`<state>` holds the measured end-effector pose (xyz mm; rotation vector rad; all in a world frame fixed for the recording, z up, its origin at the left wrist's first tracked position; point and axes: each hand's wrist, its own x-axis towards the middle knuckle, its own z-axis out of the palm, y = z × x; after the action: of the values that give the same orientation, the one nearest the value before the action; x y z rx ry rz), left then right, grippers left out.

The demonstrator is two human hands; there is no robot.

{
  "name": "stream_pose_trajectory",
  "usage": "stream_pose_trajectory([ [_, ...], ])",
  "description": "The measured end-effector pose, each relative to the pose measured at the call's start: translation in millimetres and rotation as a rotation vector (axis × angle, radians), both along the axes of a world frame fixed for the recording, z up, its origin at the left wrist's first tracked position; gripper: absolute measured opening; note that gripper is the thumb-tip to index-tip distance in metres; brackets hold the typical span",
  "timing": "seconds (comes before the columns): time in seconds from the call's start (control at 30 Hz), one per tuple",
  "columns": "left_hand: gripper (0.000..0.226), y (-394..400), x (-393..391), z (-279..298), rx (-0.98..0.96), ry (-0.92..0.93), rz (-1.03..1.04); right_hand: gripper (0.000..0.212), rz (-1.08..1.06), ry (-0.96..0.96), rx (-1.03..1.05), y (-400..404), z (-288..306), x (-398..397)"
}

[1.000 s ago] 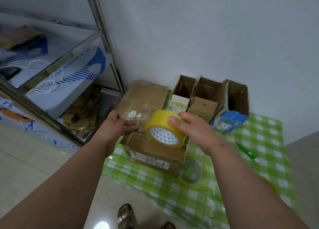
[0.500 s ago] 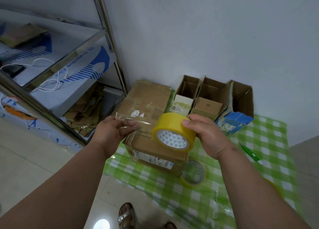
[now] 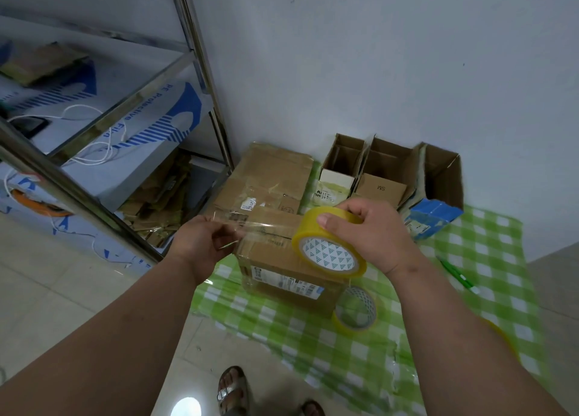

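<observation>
Tape roll (image 3: 329,252) is up in the air, centre of the scene, over the right end of a closed cardboard box (image 3: 272,259); can't tell if it touches the box top. Roll looks nearly full: translucent yellow wound band, white core face printed with small teal triangles, and that face is tilted toward the near side. Right hand (image 3: 372,234) grips it from the far right, thumb across the yellow band and fingers curled over the top. A clear strip (image 3: 266,223) runs left from the roll, glossy and slightly wrinkled, with the box visible through it. Left hand (image 3: 200,243) pinches the strip's free end between thumb and fingertips, just left of the box. The strip hangs stretched above the box top. The box sits on a green-and-white checked cloth (image 3: 470,306) spread on the floor, with a printed label on its near side. A second tape roll (image 3: 357,309), mostly used and see-through, lies flat on the cloth touching the box's near right corner. Far side, against the wall: a flattened carton (image 3: 272,174), two open cartons (image 3: 385,168) and a blue box (image 3: 434,216). A green pen (image 3: 457,274) lies on the cloth to the right. A metal shelf rack (image 3: 200,71) stands to the left.
</observation>
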<state>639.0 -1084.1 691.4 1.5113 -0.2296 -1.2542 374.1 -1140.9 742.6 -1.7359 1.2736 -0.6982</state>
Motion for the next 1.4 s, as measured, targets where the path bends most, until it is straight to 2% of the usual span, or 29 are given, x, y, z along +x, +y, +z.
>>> stream_pose_trajectory([
  [0.3,0.014,-9,0,-15,0.142,-0.115,-0.041,0.027,-0.019,-0.014,0.031,2,-1,-3],
  [0.53,0.013,-18,-5,-18,0.203,-0.154,-0.063,0.038,-0.034,-0.063,0.066,5,-2,-6],
  [0.7,0.007,-21,-10,-18,0.238,-0.419,-0.150,0.053,-0.027,-0.066,0.086,6,-4,-5],
  [0.77,0.016,-20,-10,-18,0.260,-0.508,-0.185,0.056,-0.036,-0.097,0.108,7,-6,-5],
  [0.83,0.025,-17,-9,-21,0.292,-0.555,-0.211,0.060,-0.038,-0.123,0.122,7,-7,-5],
  [0.97,0.004,-14,-10,-25,0.303,-0.605,-0.246,0.067,-0.014,-0.173,0.160,8,-10,-3],
  [1.03,0.012,-14,-12,-23,0.290,-0.668,-0.295,0.071,0.007,-0.192,0.171,7,-11,-4],
  [1.13,0.028,-11,-21,-17,0.263,-0.960,-0.335,0.066,0.003,-0.195,0.177,6,-12,-5],
  [1.2,0.034,-4,-34,-11,0.086,-1.173,-0.310,0.056,-0.002,-0.186,0.183,5,-12,-4],
  [1.27,0.042,0,-49,-9,-0.113,-1.301,-0.466,0.047,0.003,-0.193,0.194,4,-13,-3],
  [1.3,0.047,0,-55,-10,-0.129,-1.343,-0.615,0.047,0.003,-0.196,0.192,3,-13,-2],
  [1.37,0.059,1,-58,-15,-0.032,-1.373,-0.885,0.059,0.001,-0.181,0.184,3,-13,-4],
  [1.4,0.063,1,-55,-17,0.007,-1.371,-0.956,0.067,-0.001,-0.171,0.187,3,-14,-5],
])
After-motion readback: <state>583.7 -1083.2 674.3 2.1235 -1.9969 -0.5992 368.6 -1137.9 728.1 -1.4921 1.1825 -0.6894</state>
